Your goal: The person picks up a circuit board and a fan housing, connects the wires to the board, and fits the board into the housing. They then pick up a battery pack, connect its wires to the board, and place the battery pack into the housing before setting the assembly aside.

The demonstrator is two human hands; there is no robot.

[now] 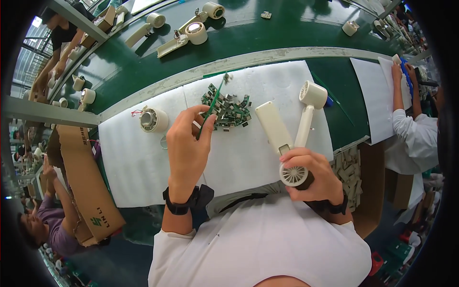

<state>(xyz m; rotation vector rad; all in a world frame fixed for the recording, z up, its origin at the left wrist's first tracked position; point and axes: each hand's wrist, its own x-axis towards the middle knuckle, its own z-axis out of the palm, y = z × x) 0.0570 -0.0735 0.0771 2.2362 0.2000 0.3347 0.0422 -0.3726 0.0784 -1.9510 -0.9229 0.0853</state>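
My left hand (187, 146) pinches a thin green stick (216, 101) between thumb and fingers. A small blurred piece (228, 77) is at its far tip, too unclear to name. Below the stick, a pile of small green circuit boards (234, 112) lies on a white sheet (239, 165). My right hand (315, 173) is closed round the head of a cream handheld fan (273, 125); its round grille faces up and its handle points away from me. Just beyond lies a second cream fan (313, 95), its handle running toward my right hand.
Left on the sheet stands a round fan head (154, 119) with red wires. Several fan parts (195, 33) lie on the green surface (267, 40) past a pale rail. A cardboard box (88, 182) stands at left, a bin of cream pieces (348, 174) at right. Co-workers sit on both sides.
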